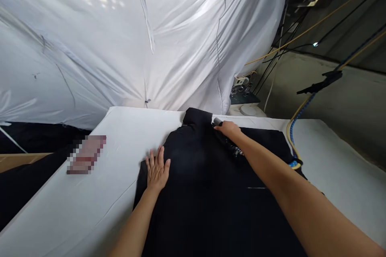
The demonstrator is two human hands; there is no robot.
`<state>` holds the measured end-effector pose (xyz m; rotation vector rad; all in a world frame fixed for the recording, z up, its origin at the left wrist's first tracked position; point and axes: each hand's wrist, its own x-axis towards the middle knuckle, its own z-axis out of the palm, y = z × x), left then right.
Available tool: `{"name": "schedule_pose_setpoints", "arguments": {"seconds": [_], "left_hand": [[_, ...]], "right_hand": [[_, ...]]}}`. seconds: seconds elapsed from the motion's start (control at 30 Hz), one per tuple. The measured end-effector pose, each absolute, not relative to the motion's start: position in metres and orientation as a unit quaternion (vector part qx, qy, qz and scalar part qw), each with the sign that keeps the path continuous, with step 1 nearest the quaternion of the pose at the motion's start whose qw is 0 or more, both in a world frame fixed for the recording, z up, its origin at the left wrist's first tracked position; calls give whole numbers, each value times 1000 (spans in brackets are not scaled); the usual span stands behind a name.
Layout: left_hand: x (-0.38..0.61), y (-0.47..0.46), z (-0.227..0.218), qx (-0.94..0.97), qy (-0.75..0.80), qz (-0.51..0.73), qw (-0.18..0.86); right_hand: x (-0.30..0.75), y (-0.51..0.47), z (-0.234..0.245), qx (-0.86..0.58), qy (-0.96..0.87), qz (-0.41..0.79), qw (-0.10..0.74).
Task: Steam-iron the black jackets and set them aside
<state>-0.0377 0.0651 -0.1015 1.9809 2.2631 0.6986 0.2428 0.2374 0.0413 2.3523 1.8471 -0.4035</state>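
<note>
A black garment (pixel 205 209) lies spread over the white padded table (pixel 120 160), its collar (pixel 197 116) reaching the far edge. My left hand (pixel 158 168) rests flat on the garment's left shoulder area, fingers spread. Further right, my right hand (pixel 228 128) is closed around the grey-ended handle of an iron (pixel 237 150), which sits over the garment just right of the collar. My right forearm hides much of the iron. A yellow and blue hose and cord (pixel 292 132) come down behind that forearm.
A blurred-out reddish item (pixel 87 154) lies on the table's left side. White sheeting (pixel 181 48) hangs behind the table. A black clamp (pixel 321 82) holds the hose and cord up at the right. Machine parts (pixel 241 86) stand beyond the far edge.
</note>
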Motion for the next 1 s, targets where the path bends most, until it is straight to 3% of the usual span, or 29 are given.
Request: {"name": "schedule_pose_setpoints", "arguments": {"seconds": [0.27,0.6,1.0], "left_hand": [[-30,72,-96,634,756,162,10],[-27,69,-98,620,766,164,-41],[-25,67,-94,604,776,183,-18]], "right_hand": [[295,244,59,799,583,-100,111],[185,187,44,644,733,-199,94],[222,258,55,784,605,-100,97]]}}
